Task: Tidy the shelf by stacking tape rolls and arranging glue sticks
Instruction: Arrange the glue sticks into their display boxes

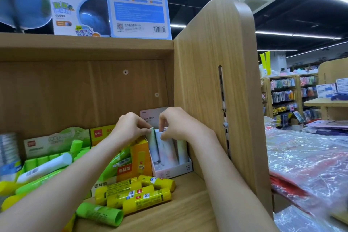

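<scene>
Forearms reach over loose yellow sticks (135,194) and a green stick (99,213) lying on the shelf (178,203). Both hands work at the white box (173,170) in the right corner: left hand (130,128) pinches a pastel stick's (153,145) top, right hand (175,124) pinches its neighbour (167,147), I think. Best to push each straight down until seated upright, tops level, then gather the loose ones.

I'm in a stationery shop. Boxed globes (79,11) top my wooden shelf (212,81). Stocked racks (286,90) line the aisle beyond, under strip lights (297,35).
</scene>
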Demonstrator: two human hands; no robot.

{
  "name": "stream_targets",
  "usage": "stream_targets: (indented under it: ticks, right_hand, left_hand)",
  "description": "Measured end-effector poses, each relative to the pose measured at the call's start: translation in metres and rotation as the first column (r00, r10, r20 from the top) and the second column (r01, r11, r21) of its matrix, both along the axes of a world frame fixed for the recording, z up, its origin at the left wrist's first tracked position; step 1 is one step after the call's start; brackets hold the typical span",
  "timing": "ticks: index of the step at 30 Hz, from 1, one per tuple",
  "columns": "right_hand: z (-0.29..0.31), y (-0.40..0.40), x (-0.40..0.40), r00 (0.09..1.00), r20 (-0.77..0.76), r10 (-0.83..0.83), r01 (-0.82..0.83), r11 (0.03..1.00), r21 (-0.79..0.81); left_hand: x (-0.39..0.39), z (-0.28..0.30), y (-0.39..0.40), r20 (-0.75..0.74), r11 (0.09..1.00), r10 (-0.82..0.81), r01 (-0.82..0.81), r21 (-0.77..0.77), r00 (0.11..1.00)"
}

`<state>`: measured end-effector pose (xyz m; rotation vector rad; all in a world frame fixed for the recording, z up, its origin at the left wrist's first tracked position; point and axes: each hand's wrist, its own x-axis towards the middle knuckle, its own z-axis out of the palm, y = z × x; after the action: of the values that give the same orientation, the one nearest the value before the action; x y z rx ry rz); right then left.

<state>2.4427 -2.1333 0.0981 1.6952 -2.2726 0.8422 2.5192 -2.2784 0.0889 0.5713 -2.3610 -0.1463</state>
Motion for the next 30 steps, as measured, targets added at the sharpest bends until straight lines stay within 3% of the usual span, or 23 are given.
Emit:
stream_targets:
  ticks: [5, 9, 13, 17, 23, 28, 30]
  right_hand:
    - [-0.001, -0.001, 0.002, 1.0, 0.001, -0.031, 0.031, 0.999, -0.033]
    - [-0.001, -0.007, 0.0, 0.996, -0.046, -0.073, 0.071, 0.997, -0.037]
    - [-0.006, -0.017, -0.003, 0.999, -0.044, -0.011, 0.009, 0.999, -0.046]
    - [0.002, -0.037, -0.007, 1.0, -0.015, -0.022, 0.023, 0.996, 0.088]
    - [-0.002, -0.051, -0.021, 0.994, 0.082, 0.073, -0.075, 0.997, 0.011]
    - [-0.002, -0.057, -0.027, 1.0, 0.014, 0.005, -0.004, 0.999, -0.052]
    - [-0.001, -0.056, -0.026, 0.999, 0.015, 0.029, -0.029, 1.0, -0.007]
  left_hand:
    - [0.002, -0.009, 0.001, -0.018, 1.0, -0.013, 0.014, 0.027, 1.0]
    - [0.003, -0.011, 0.001, -0.012, 0.972, -0.112, 0.112, 0.207, 0.994]
    - [0.011, -0.013, 0.002, -0.038, 0.917, -0.215, 0.215, 0.337, 0.976]
    - [0.015, -0.019, -0.002, -0.029, 0.924, -0.204, 0.202, 0.323, 0.979]
    - [0.015, -0.021, -0.01, 0.039, 0.976, -0.137, 0.129, 0.174, 0.99]
    - [0.018, -0.02, -0.012, 0.074, 0.992, -0.117, 0.113, 0.061, 0.99]
    - [0.018, -0.021, -0.011, 0.099, 0.996, -0.083, 0.082, 0.019, 0.992]
